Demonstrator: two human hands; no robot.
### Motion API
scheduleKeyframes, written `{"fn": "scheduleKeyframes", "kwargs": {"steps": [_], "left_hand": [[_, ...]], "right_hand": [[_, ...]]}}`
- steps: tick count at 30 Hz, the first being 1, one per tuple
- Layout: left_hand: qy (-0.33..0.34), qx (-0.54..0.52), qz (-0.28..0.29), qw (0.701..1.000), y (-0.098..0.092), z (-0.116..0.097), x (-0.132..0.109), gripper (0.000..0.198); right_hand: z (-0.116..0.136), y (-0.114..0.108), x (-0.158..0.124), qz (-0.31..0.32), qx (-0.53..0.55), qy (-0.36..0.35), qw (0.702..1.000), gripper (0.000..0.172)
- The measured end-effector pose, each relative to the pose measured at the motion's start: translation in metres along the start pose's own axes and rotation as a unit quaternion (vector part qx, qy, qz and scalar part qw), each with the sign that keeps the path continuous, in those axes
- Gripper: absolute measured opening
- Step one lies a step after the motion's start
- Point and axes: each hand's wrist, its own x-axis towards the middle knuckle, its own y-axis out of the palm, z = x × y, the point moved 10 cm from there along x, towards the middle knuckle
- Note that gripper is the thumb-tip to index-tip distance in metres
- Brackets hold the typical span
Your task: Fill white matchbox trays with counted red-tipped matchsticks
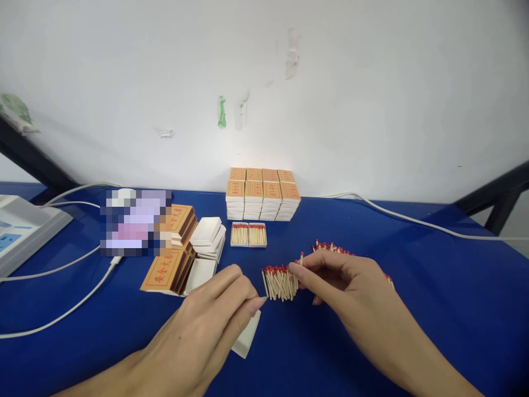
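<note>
My left hand [219, 314] is closed, thumb pressed to the forefinger; whatever it may pinch is hidden. Partly under it lies a white matchbox tray [248, 336]. A pile of red-tipped matches [281, 284] rests on the table between my hands. At the pile's right edge my right hand [347, 286] pinches matches, with red heads showing by the thumb and forefinger. More matches [330, 248] lie behind my right hand, which partly covers them. Farther back, two open trays filled with matches [248, 235] sit side by side.
Stacked orange-topped matchboxes [262, 193] stand against the wall. On the left are orange matchbox sleeves [165, 270], white trays [206, 234], a blurred-out phone [136, 220], white cables [78, 314] and a white device [28, 231]. Another cable [397, 223] crosses the blue table at right.
</note>
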Motion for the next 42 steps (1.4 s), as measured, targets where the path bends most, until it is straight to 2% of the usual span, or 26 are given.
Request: {"fn": "scheduleKeyframes", "kwargs": {"steps": [3, 7, 11, 18, 26, 29, 31, 35, 42], "left_hand": [[0.011, 0.018, -0.011, 1.000, 0.000, 0.001, -0.001, 0.028], [0.052, 0.004, -0.040, 0.998, -0.006, -0.003, -0.002, 0.015], [0.102, -0.022, -0.039, 0.994, -0.007, -0.009, -0.010, 0.041], [0.182, -0.008, -0.095, 0.979, -0.011, -0.023, -0.022, 0.033], [0.170, 0.004, -0.077, 0.982, -0.010, -0.027, -0.013, 0.030], [0.199, 0.105, -0.053, 0.973, -0.002, -0.037, -0.012, 0.026], [0.195, 0.162, -0.041, 0.966, 0.004, -0.038, -0.012, 0.027], [0.177, 0.203, -0.027, 0.963, 0.012, -0.033, -0.011, 0.035], [0.174, 0.211, 0.007, 0.962, 0.021, -0.027, -0.010, 0.037]], "right_hand": [[-0.005, 0.002, 0.002, 0.005, -0.005, 0.010, 1.000, 0.036], [-0.009, 0.005, 0.001, 0.015, 0.021, 0.026, 0.999, 0.028], [-0.009, 0.008, 0.001, 0.010, 0.024, 0.033, 0.999, 0.028], [-0.008, 0.007, 0.003, -0.016, 0.008, 0.030, 0.999, 0.036], [-0.012, 0.004, 0.003, -0.024, 0.009, 0.035, 0.999, 0.035], [-0.009, 0.003, 0.003, -0.029, -0.005, 0.029, 0.999, 0.036], [-0.008, 0.003, 0.003, -0.028, -0.012, 0.028, 0.999, 0.035], [-0.006, 0.002, 0.003, -0.024, -0.020, 0.034, 0.999, 0.035], [-0.002, 0.000, 0.001, -0.028, -0.008, 0.025, 0.999, 0.032]]}}
